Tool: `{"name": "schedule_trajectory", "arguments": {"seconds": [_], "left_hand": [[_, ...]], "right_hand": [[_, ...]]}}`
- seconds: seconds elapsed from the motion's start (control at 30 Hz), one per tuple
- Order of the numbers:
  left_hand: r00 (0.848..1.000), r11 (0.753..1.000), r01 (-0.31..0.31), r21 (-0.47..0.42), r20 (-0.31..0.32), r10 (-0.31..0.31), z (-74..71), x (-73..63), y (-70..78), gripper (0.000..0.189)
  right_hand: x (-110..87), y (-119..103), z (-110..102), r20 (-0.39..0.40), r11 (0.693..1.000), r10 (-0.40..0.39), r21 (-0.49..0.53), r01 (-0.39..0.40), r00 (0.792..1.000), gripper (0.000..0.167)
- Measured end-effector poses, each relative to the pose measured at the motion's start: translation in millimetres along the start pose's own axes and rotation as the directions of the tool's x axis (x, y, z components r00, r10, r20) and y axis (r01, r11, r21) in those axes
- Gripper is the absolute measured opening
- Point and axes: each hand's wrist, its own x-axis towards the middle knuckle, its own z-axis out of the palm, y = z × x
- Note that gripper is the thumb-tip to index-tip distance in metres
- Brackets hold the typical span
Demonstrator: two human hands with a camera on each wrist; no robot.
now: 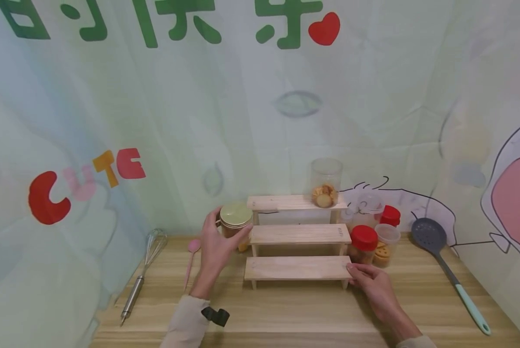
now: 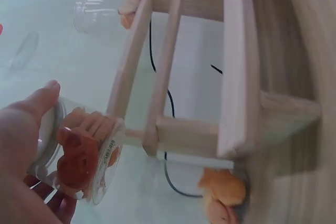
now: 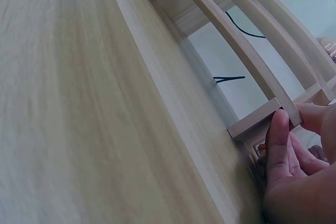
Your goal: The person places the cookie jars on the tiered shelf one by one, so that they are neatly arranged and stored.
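Observation:
My left hand (image 1: 215, 246) grips a clear jar (image 1: 236, 215) with a pale gold-green lid. It is held up beside the left end of a three-step wooden rack (image 1: 296, 267). In the left wrist view, reddish-brown and orange pieces show inside the jar (image 2: 86, 153), which is tipped on its side in that picture. At the rack's right front corner, my right hand (image 1: 375, 289) pinches the end of the lowest step between thumb and fingers. On the top step stands a clear jar of cookies (image 1: 325, 193), towards the right.
Right of the rack are a red-lidded jar (image 1: 364, 239), a clear-lidded cookie jar (image 1: 383, 246) and another red lid (image 1: 390, 215) behind. A grey skimmer (image 1: 429, 235) lies far right. Leftward lie a whisk (image 1: 138, 285) and a pink spoon (image 1: 193, 247). A printed curtain (image 1: 225, 106) hangs behind.

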Motion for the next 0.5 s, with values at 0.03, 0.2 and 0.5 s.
{"name": "schedule_trajectory", "arguments": {"seconds": [0.03,0.2,0.5], "left_hand": [[1.000,1.000,-0.013,-0.010,-0.002,0.013,3.8,2.1,3.6,0.093],[0.998,0.996,-0.065,-0.054,0.011,0.065,28.1,10.9,21.8,0.088],[0.998,0.992,-0.052,-0.117,0.023,0.056,76.6,16.3,49.5,0.089]], "right_hand": [[-0.2,0,0,-0.001,1.000,0.002,0.000,-0.002,1.000,0.062],[-1.5,0,0,-0.001,1.000,0.005,-0.001,-0.005,1.000,0.062],[-1.7,0,-1,0.008,1.000,0.003,0.006,-0.003,1.000,0.062]]}}
